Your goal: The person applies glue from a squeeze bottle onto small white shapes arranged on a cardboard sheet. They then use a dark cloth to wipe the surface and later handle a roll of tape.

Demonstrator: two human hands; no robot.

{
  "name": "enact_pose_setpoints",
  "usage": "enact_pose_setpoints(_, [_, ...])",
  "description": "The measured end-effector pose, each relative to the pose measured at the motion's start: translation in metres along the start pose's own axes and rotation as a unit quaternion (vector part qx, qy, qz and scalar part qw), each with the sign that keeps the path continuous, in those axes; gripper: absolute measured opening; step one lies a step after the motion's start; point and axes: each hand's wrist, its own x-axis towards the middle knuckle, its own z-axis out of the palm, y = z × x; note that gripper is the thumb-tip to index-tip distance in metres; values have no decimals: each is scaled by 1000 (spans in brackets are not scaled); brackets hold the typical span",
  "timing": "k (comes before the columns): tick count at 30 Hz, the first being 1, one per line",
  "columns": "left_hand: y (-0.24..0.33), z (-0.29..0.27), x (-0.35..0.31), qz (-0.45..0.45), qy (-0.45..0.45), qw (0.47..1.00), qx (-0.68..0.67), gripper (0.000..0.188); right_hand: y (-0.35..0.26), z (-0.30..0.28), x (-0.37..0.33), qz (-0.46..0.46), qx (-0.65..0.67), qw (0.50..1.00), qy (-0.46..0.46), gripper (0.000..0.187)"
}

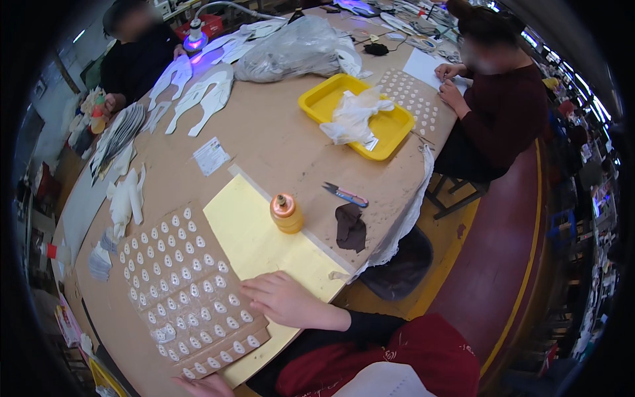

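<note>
Brown paper covers the curved counter (264,135), where two other people sit at the far side of a busy workroom. On the near part lies a brown card (228,337) set with rows of small white oval pieces (196,264), its right side overlapping a pale yellow sheet (241,221). The right hand (283,298) reaches the card's right edge with fingers extended, clamped on nothing visible; the left hand (210,386) is at the near edge, cut off by the frame, so whether it grips cannot be told. If the pieces are loose, which is unclear, an uneven lift or a brushing sleeve could scatter them. Dragging the card might also pull the sheet along and topple the orange bottle (286,216) standing on it, and a backward sweep of the right hand could knock it too.
</note>
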Motion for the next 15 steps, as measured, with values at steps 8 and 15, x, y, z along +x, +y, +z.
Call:
enact_pose_setpoints(8, [24, 58, 5, -19, 23, 986, -165, 62, 13, -5, -5, -26, 38, 999, -23, 36])
enact_pose_setpoints(15, [38, 48, 15, -5, 45, 968, -245, 59, 6, -4, -11, -2, 13, 1000, 9, 26])
